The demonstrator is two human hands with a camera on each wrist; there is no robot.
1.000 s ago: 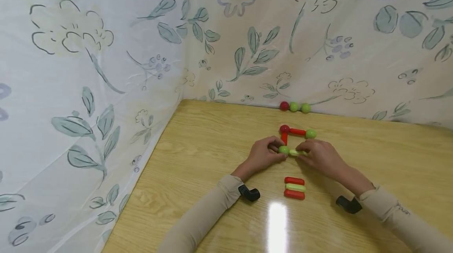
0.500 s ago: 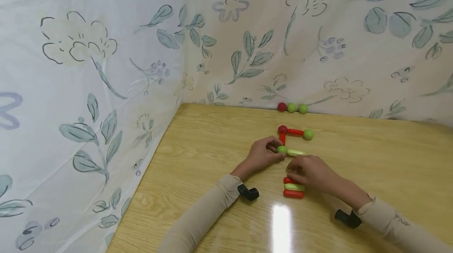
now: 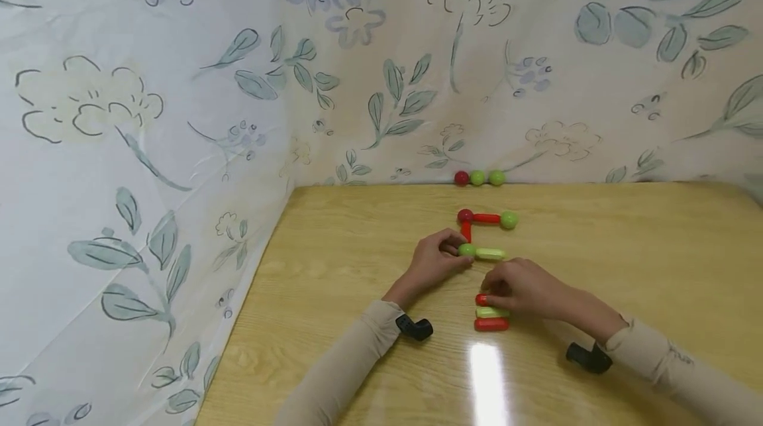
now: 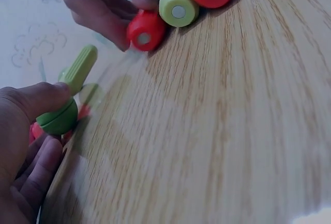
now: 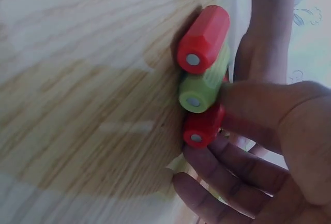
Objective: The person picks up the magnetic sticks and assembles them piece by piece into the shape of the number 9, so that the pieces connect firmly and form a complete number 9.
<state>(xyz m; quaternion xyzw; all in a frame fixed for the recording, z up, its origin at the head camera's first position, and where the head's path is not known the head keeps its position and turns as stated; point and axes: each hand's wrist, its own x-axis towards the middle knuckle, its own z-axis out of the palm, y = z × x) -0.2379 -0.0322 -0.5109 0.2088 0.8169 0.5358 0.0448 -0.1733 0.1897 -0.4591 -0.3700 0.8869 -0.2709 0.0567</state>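
My left hand [image 3: 430,262] holds a green ball [image 3: 467,250] between thumb and fingers. A light-green magnetic rod [image 3: 491,254] joins that ball on its right, and a red rod [image 3: 466,232] runs from it to a dark red ball [image 3: 465,216]. From there another red rod [image 3: 486,218] leads to a second green ball [image 3: 508,220]. Closer to me, my right hand [image 3: 527,288] pinches the farthest rod of a short row, a red one [image 5: 202,127]. Beside it lie a light-green rod [image 5: 204,87] and a red rod [image 5: 204,40], with metal discs in their ends.
A dark red ball [image 3: 461,178] and two green balls [image 3: 486,177] sit along the back edge of the wooden table [image 3: 334,320]. Flower-patterned cloth [image 3: 357,101] hangs behind and at the left.
My right hand has let go of the light-green rod at the green ball and moved nearer to me, onto the red rod. My left hand stays on the ball. The head view has shifted.
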